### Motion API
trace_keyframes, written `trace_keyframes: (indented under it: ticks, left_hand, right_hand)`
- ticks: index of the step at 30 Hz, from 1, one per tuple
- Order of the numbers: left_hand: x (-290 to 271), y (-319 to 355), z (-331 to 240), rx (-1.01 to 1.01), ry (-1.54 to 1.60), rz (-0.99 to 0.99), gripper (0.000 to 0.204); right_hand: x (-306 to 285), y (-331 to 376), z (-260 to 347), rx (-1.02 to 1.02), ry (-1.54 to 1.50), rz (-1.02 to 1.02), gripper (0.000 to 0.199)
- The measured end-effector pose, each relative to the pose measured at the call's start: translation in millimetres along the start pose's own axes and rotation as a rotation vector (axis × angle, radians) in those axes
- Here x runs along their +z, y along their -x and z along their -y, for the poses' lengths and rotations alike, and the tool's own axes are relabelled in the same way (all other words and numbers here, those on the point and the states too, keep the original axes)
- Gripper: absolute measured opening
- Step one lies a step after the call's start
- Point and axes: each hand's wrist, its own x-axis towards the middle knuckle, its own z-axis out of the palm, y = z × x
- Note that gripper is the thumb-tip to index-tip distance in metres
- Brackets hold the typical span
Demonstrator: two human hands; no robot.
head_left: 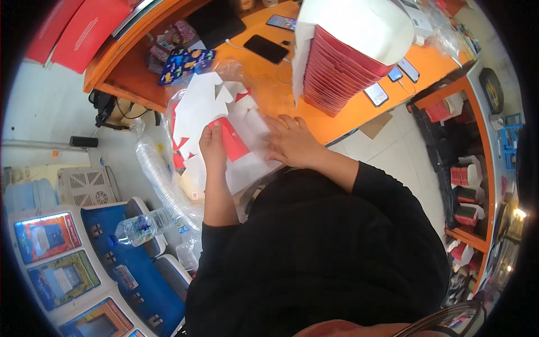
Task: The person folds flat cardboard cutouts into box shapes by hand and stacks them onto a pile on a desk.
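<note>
The left hand (213,147) pinches the edge of a flat red-and-white card blank (231,140), fingers closed on it with the thumb on top. The right hand (292,143) lies flat at the card's 3 o'clock, fingers spread and pressing on the white sheets (247,168) under it. The card sits at the near edge of the orange bench (348,112), on a clear bag (185,112) of more blanks. A stack of red boxes (337,78) stands at 1 o'clock, a black phone (266,49) at 12, a water bottle (140,229) at 7.
</note>
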Motion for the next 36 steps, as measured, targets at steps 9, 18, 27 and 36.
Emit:
trace_keyframes:
  ticks: [9,18,27,36]
  left_hand:
    - [-19,67,-58,0.02,0.25,0.126,0.03]
    - [-21,88,-55,-0.065,0.212,0.153,0.032]
    - [-53,86,-76,0.25,0.332,-0.095,0.02]
    - [-35,99,-97,0.452,0.332,-0.091,0.018]
  right_hand:
    - [2,-30,43,-0.139,-1.307,0.001,0.081]
    - [-13,-30,68,0.153,-1.443,0.119,0.059]
    - [15,-45,1,0.386,-0.941,0.096,0.048]
    - [-36,-38,57,-0.805,-0.389,-0.266,0.061]
